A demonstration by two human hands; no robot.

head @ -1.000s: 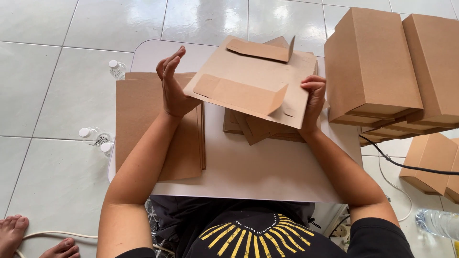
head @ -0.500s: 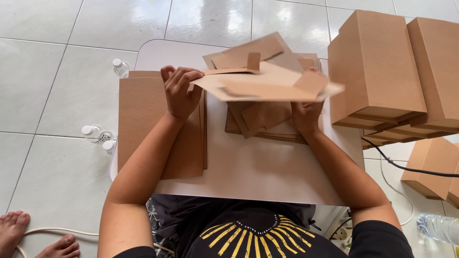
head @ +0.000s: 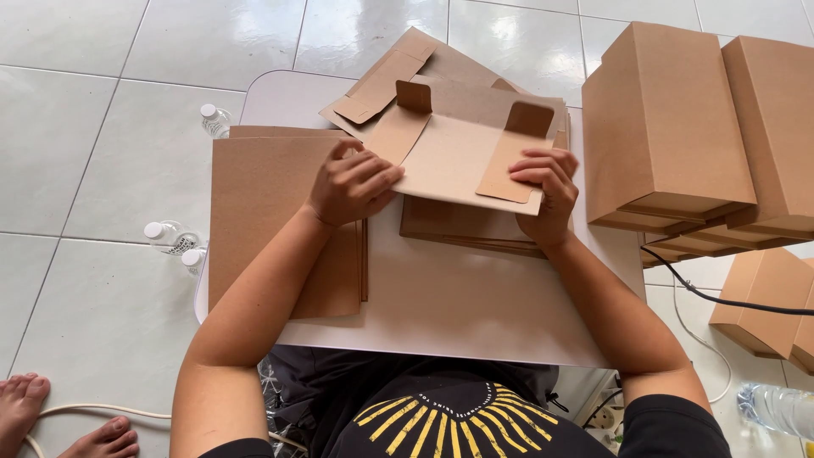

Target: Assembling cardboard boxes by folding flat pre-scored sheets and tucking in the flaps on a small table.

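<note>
Flat cardboard box blank (head: pixel 458 153) held between left hand (head: pixel 352 182) and right hand (head: pixel 543 191)

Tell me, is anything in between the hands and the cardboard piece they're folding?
No. Both hands already hold it: the left hand pinches the left flap, and the right hand grips the right flap of the cardboard piece. Nothing visible sits between them. The stack of flat cardboard lies underneath.

Mid-frame, left hand (head: pixel 352 182) and right hand (head: pixel 543 191) pinch a flat cardboard blank (head: pixel 454 157) over a white table (head: pixel 458 297); folded boxes (head: pixel 670 127) upper right
</note>
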